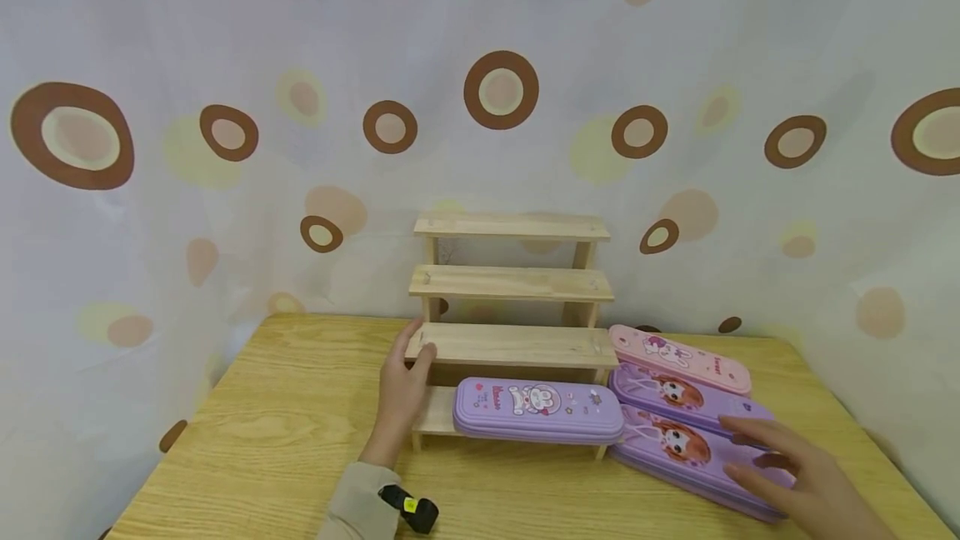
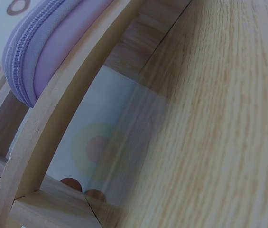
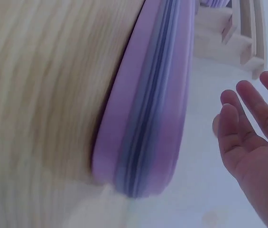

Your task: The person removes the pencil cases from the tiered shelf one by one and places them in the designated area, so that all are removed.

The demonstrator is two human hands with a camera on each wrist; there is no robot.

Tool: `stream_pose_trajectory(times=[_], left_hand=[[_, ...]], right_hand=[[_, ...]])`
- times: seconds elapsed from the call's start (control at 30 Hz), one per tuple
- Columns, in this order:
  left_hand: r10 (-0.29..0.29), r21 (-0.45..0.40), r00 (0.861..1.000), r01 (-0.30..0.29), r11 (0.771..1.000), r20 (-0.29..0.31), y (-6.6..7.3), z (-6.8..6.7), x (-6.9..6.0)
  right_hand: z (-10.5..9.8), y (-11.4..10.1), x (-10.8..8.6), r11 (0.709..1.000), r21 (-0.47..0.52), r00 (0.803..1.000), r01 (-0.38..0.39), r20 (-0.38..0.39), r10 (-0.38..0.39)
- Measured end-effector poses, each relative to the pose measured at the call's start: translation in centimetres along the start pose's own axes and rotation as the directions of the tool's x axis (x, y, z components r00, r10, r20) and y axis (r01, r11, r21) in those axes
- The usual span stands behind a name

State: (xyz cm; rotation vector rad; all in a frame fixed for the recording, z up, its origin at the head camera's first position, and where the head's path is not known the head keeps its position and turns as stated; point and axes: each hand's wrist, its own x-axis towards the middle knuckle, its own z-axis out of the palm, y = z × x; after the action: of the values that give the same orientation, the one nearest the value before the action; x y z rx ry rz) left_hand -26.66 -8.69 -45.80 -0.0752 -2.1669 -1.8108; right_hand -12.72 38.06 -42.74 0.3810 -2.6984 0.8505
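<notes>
A tiered wooden display stand (image 1: 517, 342) with several steps stands on the table. My left hand (image 1: 401, 382) grips the left end of its second step from the bottom, thumb on top. On the lowest step lies a purple zippered pencil case (image 1: 495, 411) with a bunny picture; its zipped end (image 2: 27, 52) shows in the left wrist view. My right hand (image 1: 806, 473) is over the right end of a purple pencil case (image 1: 652, 448) with a red-haired doll picture. In the right wrist view, that hand (image 3: 262, 147) has spread, slightly bent fingers and holds nothing.
Right of the stand, another purple doll pencil case (image 1: 723, 407) and a pink bunny pencil case (image 1: 697, 361) lie side by side behind the front one. Behind the wooden table (image 1: 262, 415) hangs a pale curtain (image 1: 427, 32) with brown circles.
</notes>
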Motion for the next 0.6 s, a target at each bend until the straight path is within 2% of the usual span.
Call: stream_pose_trajectory(times=[0.1,0.23,0.3,0.6], left_hand=[[0.000,-0.003,1.000,0.000,1.000,-0.001,0.1,0.0,0.0],[0.006,-0.004,1.000,-0.006,1.000,-0.005,0.3,-0.1,0.0],[0.010,-0.001,1.000,-0.010,1.000,-0.004,0.2,-0.1,0.0],[0.000,-0.003,1.000,0.000,1.000,0.000,0.1,0.1,0.0]], right_hand=[[0.6,-1.1,0.6,0.992,0.059,0.994,0.109,-0.025,-0.108],[2.0,-1.7,1.7,0.950,0.153,0.962,0.272,-0.061,-0.266],[2.6,-1.9,2.2,0.929,0.181,0.947,0.321,-0.071,-0.314],[4.3,-4.2,3.4,0.957,0.193,0.976,0.216,-0.040,-0.212]])
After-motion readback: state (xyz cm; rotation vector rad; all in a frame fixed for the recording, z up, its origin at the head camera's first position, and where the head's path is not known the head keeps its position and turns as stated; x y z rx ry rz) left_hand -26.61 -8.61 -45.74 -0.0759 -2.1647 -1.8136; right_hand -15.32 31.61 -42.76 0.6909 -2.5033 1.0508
